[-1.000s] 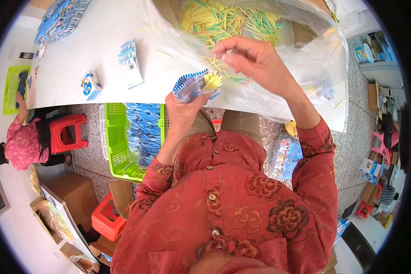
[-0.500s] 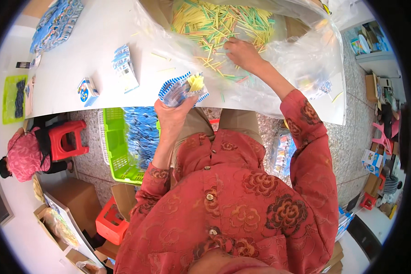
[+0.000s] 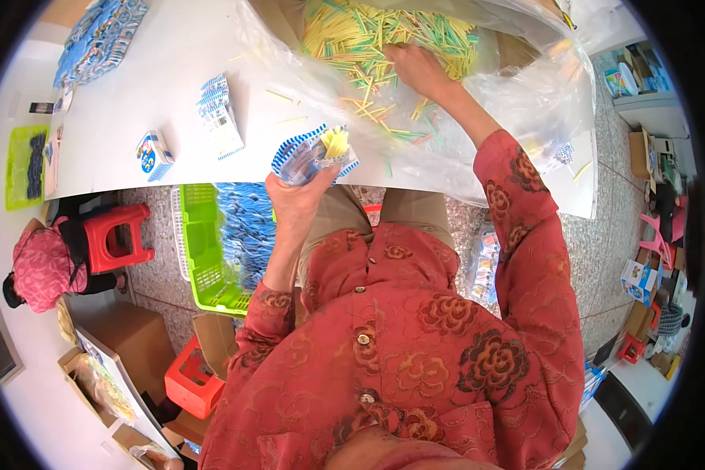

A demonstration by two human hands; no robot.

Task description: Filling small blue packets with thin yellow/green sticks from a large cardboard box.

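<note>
Gripping packet (image 3: 313, 155) in left hand (image 3: 294, 200), right hand (image 3: 417, 69) among sticks (image 3: 368, 39)

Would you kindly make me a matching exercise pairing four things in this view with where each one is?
Things:
1. right hand
2. blue-and-white striped packet
3. green plastic basket
4. red stool

Places:
a. on the floor beside a seated person in a pink top
b. in the pile of yellow and green sticks inside the clear bag
c. on the floor under the white table's near edge
d. held in the left hand, with yellow sticks poking out

Pairs: 1-b, 2-d, 3-c, 4-a
</note>
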